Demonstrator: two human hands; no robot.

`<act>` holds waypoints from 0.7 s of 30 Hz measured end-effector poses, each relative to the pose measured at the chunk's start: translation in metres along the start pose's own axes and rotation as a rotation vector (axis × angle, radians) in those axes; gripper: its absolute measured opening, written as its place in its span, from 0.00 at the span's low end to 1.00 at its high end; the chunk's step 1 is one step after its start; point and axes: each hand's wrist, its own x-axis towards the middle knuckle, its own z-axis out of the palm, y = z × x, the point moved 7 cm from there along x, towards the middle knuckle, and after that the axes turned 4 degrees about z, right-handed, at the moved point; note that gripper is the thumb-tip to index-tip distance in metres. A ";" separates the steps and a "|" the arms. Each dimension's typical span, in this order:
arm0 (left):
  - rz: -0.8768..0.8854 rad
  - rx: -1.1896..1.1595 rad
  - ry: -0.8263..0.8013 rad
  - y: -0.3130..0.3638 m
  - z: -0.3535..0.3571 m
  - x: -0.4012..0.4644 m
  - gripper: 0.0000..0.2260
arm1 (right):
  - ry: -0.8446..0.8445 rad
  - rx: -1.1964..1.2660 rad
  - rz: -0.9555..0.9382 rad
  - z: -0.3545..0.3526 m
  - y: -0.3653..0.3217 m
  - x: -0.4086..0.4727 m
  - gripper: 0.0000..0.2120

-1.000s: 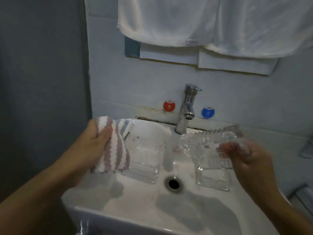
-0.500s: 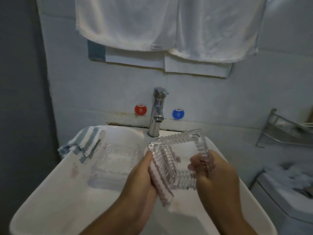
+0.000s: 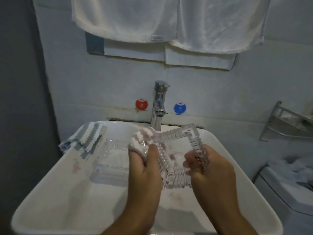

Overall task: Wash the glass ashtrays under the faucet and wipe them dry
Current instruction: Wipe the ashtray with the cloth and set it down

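Both hands, glass ashtray gripped between, cloth seemingly left

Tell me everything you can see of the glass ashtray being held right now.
The held ashtray is square, clear glass with ribbed, notched walls. It is tilted up on edge above the sink, in front of the faucet. The right hand grips its right rim; the left hand presses a pink-striped cloth against its left side. A second ashtray lies in the basin, apart.
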 end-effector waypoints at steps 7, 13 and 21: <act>-0.133 0.163 -0.117 -0.017 0.006 -0.004 0.09 | 0.140 0.181 0.023 -0.011 0.010 -0.001 0.09; -0.183 0.123 -0.059 -0.016 -0.001 -0.005 0.05 | -0.141 0.345 -0.029 -0.004 0.004 0.000 0.04; 0.013 0.243 0.023 0.000 -0.006 -0.008 0.03 | -0.238 0.098 -0.279 -0.039 -0.024 0.032 0.17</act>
